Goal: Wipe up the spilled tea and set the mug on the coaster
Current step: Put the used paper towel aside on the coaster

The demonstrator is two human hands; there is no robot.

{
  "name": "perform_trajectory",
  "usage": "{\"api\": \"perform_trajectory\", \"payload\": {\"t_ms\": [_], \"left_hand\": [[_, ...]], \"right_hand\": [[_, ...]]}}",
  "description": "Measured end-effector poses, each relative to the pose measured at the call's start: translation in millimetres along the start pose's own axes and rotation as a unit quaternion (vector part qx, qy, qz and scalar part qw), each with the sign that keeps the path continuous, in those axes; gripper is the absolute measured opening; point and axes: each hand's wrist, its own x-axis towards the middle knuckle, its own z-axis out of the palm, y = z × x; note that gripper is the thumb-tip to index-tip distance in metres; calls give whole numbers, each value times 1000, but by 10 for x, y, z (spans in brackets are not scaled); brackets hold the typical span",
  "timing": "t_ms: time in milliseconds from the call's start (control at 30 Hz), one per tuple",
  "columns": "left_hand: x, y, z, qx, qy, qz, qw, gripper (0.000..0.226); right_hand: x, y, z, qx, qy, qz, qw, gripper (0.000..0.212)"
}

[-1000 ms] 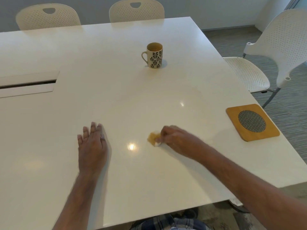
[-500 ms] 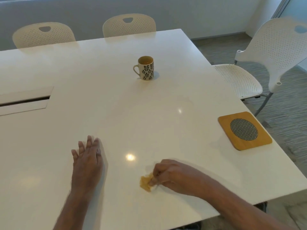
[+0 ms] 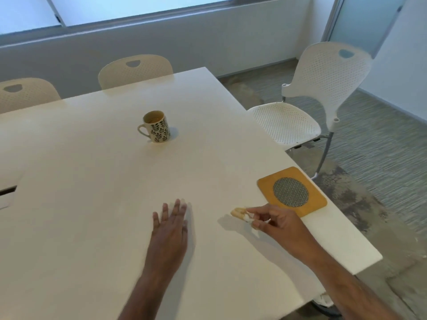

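Tan-stained tissue (image 3: 240,214) pinched in the right hand's (image 3: 278,224) fingertips, left hand (image 3: 170,224) flat with fingers together, suggests wiping is ending; next, reach across for the far mug (image 3: 157,127) and carry it to the coaster (image 3: 291,191) just beyond.

Two hands on one white table (image 3: 92,204) — the left hand (image 3: 171,229) flat, the right hand (image 3: 275,221) pinching one small wad of tissue (image 3: 240,213). One mug (image 3: 157,127) stands far beyond the left hand; one coaster (image 3: 292,191) lies just beyond the right. Three white chairs — two (image 3: 135,70) (image 3: 25,92) past the far edge, one (image 3: 323,93) off beyond the right hand.
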Motion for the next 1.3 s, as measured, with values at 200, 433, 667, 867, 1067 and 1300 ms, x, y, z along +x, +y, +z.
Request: {"api": "perform_trajectory", "payload": {"t_ms": [200,433,667,867,1067,1300], "left_hand": [[290,689,235,-12,-25,55,998,56],[471,1600,486,-9,-59,146,987,56],[595,2442,701,-10,-77,227,971,56],[602,3035,931,-8,-74,288,955,54],[528,3481,1156,10,-90,350,932,53],[454,3778,1284,38,-110,371,921,57]], "right_hand": [[-77,91,-481,66,73,1,995,38],[-310,193,-1119,84,157,6,984,36],[-686,319,-1753,99,249,19,963,36],[-1021,464,-2259,91,315,33,944,36],[-1392,569,-2646,41,370,70,925,32],[-1686,918,-2850,-79,375,153,911,24]]}}
